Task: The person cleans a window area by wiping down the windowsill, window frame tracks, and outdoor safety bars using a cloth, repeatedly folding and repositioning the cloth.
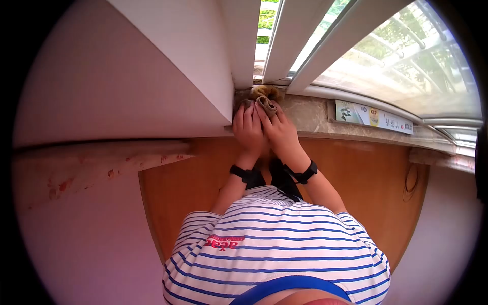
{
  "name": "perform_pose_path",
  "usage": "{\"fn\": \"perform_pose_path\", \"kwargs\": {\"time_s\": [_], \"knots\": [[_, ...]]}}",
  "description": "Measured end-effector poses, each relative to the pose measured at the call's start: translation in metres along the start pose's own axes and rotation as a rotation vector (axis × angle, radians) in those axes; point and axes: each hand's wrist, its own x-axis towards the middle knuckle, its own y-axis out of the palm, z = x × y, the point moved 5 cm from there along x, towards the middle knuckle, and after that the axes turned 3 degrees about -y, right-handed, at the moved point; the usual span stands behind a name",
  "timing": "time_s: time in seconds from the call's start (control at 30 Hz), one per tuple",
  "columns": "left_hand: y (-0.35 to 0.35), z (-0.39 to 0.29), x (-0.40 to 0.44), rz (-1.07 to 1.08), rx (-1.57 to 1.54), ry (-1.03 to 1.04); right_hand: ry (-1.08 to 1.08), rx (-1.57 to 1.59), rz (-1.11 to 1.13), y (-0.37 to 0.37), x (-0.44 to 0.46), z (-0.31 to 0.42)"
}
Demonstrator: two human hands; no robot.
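Note:
A bunched brown and yellowish cloth (265,93) lies on the marble window sill, in the corner by the window frame. My left hand (247,128) is closed on the cloth's left side, fingers curled over it. Beside it, nearly touching, my right hand (281,131) grips a rolled fold of the same cloth. Both hands press down at the sill's left end. Part of the cloth is hidden under my fingers.
A long flat printed box (373,116) lies on the sill (307,114) to the right, against the window frame (356,96). A white wall (168,61) rises close on my left. Below is an orange-brown wooden surface (351,173), with a thin cable loop (411,179) at right.

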Motion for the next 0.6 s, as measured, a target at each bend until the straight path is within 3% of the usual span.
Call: {"fn": "perform_pose_path", "kwargs": {"time_s": [0.23, 0.37, 0.43, 0.5, 0.6], "knots": [[-0.003, -0.04, -0.005, 0.127, -0.267, 0.084, 0.144, -0.082, -0.065, -0.035, -0.045, -0.012], [-0.008, -0.078, -0.014, 0.248, -0.392, 0.153, 0.196, -0.027, 0.027, -0.07, -0.082, -0.037], [-0.018, -0.09, -0.014, 0.395, -0.533, 0.139, 0.278, 0.296, 0.125, -0.1, -0.09, -0.042], [-0.016, -0.088, -0.02, 0.462, -0.575, 0.099, 0.179, 0.282, 0.103, -0.127, -0.088, -0.039], [-0.031, -0.09, -0.015, 0.515, -0.603, 0.038, 0.254, 0.423, -0.054, -0.163, -0.083, -0.031]]}}
